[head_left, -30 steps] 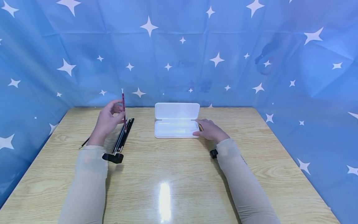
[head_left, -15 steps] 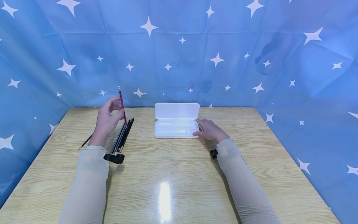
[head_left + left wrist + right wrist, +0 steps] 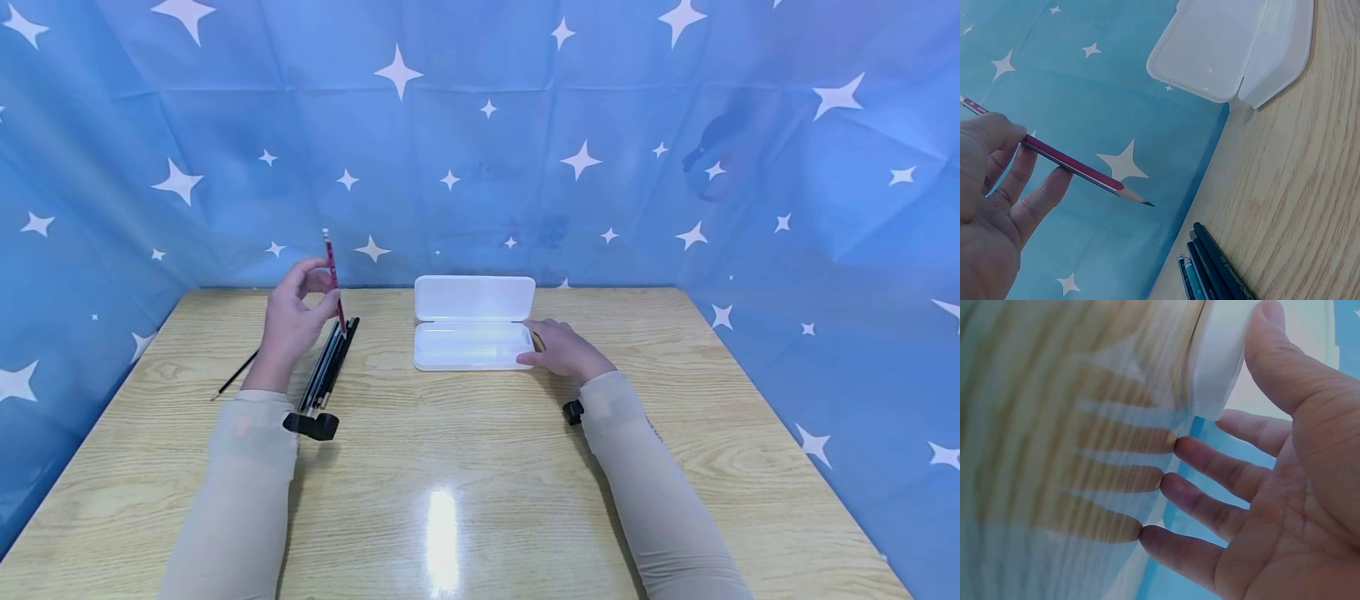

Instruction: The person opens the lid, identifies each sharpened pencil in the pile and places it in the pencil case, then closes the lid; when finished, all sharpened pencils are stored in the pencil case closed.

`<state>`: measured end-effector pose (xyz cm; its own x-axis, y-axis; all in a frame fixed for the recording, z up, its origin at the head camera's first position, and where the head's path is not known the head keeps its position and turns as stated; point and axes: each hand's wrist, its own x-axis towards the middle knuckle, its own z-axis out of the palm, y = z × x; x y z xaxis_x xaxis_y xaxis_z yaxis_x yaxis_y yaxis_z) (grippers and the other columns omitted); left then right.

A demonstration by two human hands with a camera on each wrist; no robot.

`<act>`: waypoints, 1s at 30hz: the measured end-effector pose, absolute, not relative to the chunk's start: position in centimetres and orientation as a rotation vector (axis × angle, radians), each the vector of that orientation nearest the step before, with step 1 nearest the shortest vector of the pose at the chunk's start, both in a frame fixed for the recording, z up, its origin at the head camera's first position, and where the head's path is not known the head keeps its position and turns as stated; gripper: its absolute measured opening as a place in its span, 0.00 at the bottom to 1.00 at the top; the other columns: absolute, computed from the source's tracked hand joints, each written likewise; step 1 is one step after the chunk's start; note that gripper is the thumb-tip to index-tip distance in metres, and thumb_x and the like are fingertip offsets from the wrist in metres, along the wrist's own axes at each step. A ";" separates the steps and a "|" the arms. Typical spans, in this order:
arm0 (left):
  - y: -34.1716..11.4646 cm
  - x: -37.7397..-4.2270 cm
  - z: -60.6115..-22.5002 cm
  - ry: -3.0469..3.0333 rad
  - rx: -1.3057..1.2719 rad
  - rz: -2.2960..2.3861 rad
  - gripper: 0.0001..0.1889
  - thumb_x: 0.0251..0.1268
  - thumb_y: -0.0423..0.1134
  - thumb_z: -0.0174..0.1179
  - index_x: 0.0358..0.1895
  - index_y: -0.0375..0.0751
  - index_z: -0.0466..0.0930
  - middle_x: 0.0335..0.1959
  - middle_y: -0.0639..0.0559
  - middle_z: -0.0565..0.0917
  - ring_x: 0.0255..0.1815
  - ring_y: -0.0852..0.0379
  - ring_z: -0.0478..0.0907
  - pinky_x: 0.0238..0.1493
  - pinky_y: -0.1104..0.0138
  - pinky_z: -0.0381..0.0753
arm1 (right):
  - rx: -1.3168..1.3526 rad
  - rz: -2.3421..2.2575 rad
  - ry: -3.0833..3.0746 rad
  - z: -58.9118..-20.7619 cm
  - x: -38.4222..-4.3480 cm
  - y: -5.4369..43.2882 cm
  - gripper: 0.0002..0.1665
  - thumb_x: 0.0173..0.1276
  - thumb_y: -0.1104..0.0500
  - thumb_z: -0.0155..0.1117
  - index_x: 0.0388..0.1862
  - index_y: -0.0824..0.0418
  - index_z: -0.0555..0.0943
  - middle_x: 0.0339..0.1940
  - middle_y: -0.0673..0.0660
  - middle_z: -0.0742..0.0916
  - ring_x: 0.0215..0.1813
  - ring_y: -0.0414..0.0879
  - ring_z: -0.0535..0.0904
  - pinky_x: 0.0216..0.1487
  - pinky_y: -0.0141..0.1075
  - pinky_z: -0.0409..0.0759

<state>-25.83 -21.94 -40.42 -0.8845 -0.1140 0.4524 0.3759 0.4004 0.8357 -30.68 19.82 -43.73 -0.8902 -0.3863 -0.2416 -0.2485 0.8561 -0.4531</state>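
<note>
Left hand (image 3: 291,323) pinches red pencil (image 3: 1091,173) between fingers, near dark pencils (image 3: 328,368). Head view: open white case (image 3: 472,335) on counter (image 3: 525,467), left hand's 3 o'clock; right hand (image 3: 564,348) touches it, fingers spread wide.

Smooth white plastic forms the case (image 3: 474,335); the table (image 3: 570,492) beneath it looks glossy, wood-grained; the backdrop (image 3: 480,208) behind it, creased cloth; the red pencil (image 3: 1088,172) left of it, smooth painted wood.
</note>
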 end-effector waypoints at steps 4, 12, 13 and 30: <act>-21.7 -25.9 -40.4 -2.207 -0.228 -1.492 0.22 0.71 0.28 0.61 0.65 0.36 0.72 0.44 0.51 0.79 0.48 0.63 0.78 0.64 0.52 0.75 | -0.477 -0.597 2.704 -43.7 -30.7 19.8 0.46 0.75 0.43 0.62 0.84 0.53 0.55 0.81 0.65 0.61 0.81 0.65 0.51 0.75 0.62 0.58; -21.1 -25.7 -39.9 -2.158 -0.222 -1.572 0.23 0.70 0.27 0.61 0.66 0.36 0.72 0.46 0.52 0.80 0.48 0.65 0.78 0.44 0.76 0.81 | -0.472 -0.597 2.702 -43.6 -30.6 19.8 0.46 0.75 0.43 0.62 0.84 0.53 0.55 0.81 0.65 0.61 0.81 0.65 0.50 0.75 0.62 0.57; -21.0 -25.7 -39.9 -2.150 -0.227 -1.588 0.23 0.70 0.27 0.61 0.67 0.35 0.72 0.47 0.51 0.80 0.49 0.65 0.78 0.42 0.77 0.81 | -0.472 -0.598 2.701 -43.6 -30.6 19.8 0.46 0.75 0.43 0.62 0.84 0.53 0.55 0.81 0.65 0.61 0.81 0.65 0.50 0.75 0.62 0.57; -19.4 -25.7 -39.9 -2.159 -0.303 -1.595 0.21 0.72 0.27 0.60 0.66 0.35 0.71 0.48 0.45 0.79 0.48 0.64 0.77 0.45 0.75 0.83 | -0.471 -0.606 2.696 -43.6 -30.6 19.9 0.46 0.76 0.43 0.62 0.84 0.54 0.54 0.81 0.65 0.60 0.81 0.65 0.50 0.76 0.62 0.57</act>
